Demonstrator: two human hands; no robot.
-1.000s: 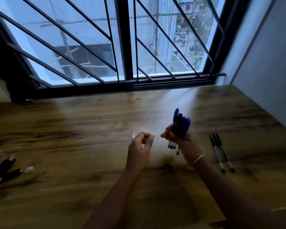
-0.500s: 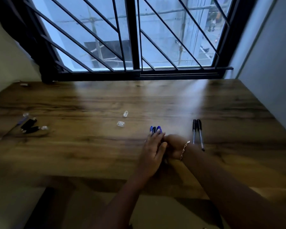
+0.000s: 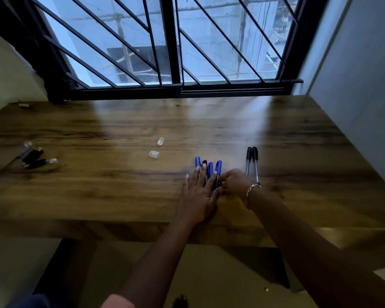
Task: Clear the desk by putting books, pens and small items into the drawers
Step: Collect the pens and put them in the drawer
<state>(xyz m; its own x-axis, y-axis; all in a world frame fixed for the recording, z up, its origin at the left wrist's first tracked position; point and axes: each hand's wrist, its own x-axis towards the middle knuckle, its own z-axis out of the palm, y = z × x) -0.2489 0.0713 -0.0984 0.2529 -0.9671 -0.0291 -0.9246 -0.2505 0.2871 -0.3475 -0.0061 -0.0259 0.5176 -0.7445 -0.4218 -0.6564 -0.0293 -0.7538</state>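
While the left hand is lying flat over the blue pens and the right hand is pinching their near ends, the bundle, raised a second ago, is resting on the desk, so storing is still waiting.

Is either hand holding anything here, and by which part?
Right hand pinches the blue- and black-capped pens near their tip ends; left hand rests flat on them.

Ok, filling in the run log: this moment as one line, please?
phase: gathering pens | left hand: flat on pen bundle | right hand: pinches bundle's near end | two black pens: loose on desk
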